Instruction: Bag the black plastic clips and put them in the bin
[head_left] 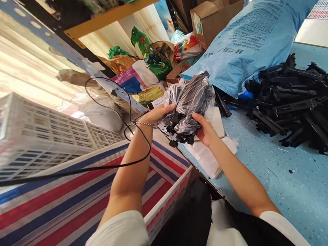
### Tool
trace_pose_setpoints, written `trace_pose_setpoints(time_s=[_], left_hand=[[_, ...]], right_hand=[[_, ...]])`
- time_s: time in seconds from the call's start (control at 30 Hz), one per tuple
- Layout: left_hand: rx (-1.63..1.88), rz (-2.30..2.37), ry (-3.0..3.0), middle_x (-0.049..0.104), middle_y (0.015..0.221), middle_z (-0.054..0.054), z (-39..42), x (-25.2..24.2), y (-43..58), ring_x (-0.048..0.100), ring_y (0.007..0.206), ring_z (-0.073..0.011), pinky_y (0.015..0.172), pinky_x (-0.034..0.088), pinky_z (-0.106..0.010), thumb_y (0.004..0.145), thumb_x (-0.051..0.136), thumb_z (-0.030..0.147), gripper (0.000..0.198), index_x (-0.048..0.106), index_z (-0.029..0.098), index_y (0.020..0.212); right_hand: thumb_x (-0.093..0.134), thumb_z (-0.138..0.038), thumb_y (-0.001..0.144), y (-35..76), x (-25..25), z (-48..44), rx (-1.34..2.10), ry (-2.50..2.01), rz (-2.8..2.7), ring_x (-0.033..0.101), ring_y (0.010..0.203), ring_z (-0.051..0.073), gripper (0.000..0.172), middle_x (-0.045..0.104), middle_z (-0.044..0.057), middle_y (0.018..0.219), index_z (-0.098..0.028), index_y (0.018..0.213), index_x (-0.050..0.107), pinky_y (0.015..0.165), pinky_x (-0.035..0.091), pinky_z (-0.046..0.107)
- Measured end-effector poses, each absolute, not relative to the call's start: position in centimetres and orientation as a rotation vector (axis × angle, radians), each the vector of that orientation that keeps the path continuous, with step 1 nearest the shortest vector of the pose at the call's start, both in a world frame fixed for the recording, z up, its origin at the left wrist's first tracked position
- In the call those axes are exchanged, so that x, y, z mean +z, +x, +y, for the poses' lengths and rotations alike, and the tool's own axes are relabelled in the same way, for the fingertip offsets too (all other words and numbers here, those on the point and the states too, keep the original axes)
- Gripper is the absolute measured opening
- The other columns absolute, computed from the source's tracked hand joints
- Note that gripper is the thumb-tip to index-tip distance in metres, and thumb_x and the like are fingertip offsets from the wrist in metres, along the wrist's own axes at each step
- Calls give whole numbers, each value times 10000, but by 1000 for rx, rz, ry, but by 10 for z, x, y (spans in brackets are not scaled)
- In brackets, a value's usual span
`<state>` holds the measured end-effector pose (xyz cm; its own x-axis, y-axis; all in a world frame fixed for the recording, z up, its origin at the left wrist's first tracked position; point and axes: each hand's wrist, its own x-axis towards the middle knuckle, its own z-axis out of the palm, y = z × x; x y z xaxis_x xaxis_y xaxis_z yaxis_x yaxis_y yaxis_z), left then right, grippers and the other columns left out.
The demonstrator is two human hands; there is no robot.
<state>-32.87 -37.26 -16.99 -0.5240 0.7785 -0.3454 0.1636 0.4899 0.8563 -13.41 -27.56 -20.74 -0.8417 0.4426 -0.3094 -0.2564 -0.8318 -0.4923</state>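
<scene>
Between both hands I hold a clear plastic bag of black plastic parts [189, 102], just over the table's left edge. Some of the black parts stick out at the bag's lower end. My left hand [160, 113] grips the bag's left side, a bead bracelet at its wrist. On the right side, my right hand [204, 129] is closed on the bag with the thumb on top. Under the bag lies a stack of clear plastic bags [208, 159] on the blue table [265, 182]. A large pile of black plastic parts [307, 106] spreads over the table to the right.
A full blue woven sack [255, 37] lies behind the pile. A crate lined with striped cloth [81, 203] stands at lower left, a white basket [42, 125] beyond it. A black cable [69, 173] crosses my left forearm. A shelf beam [130, 8] and cardboard box [214, 18] are behind.
</scene>
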Motion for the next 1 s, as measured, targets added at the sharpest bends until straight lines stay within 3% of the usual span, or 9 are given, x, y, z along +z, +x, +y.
trace_pose_setpoints(time_s=[0.2, 0.4, 0.57, 0.67, 0.77, 1.0], left_hand=[[1195, 1778, 764, 789, 983, -104, -405, -179, -311, 734, 970, -308, 868, 601, -381, 631, 800, 739, 821, 704, 124, 1166], [1236, 1828, 606, 792, 985, -109, -472, -198, -303, 732, 1020, -339, 895, 606, -404, 669, 806, 693, 796, 701, 122, 1212], [1256, 1796, 342, 800, 975, -106, -541, -227, -308, 763, 886, -318, 782, 635, -394, 629, 842, 664, 759, 721, 141, 1165], [1276, 1802, 166, 801, 1000, -118, -585, -255, -312, 770, 910, -318, 787, 640, -404, 649, 845, 615, 742, 702, 126, 1189], [1230, 1780, 9, 797, 1053, -139, -630, -290, -315, 758, 1019, -339, 888, 624, -434, 673, 821, 614, 747, 691, 111, 1211], [1216, 1623, -238, 758, 1217, -155, -728, -389, -339, 654, 1268, -354, 1117, 496, -465, 791, 716, 587, 743, 620, 121, 1361]], right_hand=[[926, -376, 573, -111, -205, -307, 2645, -577, -687, 722, 1032, 236, 504, 794, 14, 997, -207, 1004, 728, 963, 579, 350], [944, -422, 511, -105, -212, -363, 2686, -630, -693, 696, 1143, 261, 563, 792, 15, 1064, -222, 986, 719, 1046, 550, 390], [937, -433, 526, -112, -224, -415, 2758, -628, -692, 666, 1217, 273, 587, 771, 35, 1184, -222, 1025, 711, 1100, 513, 412], [938, -421, 532, -120, -242, -446, 2807, -655, -682, 667, 1215, 259, 594, 766, 28, 1205, -223, 1045, 713, 1113, 495, 406], [938, -416, 538, -133, -271, -480, 2874, -723, -648, 700, 1146, 245, 592, 777, 26, 1170, -221, 1052, 720, 1077, 515, 392], [894, -376, 653, -186, -364, -555, 3124, -1154, -530, 717, 681, 169, 392, 777, 24, 792, -159, 933, 727, 778, 591, 322]])
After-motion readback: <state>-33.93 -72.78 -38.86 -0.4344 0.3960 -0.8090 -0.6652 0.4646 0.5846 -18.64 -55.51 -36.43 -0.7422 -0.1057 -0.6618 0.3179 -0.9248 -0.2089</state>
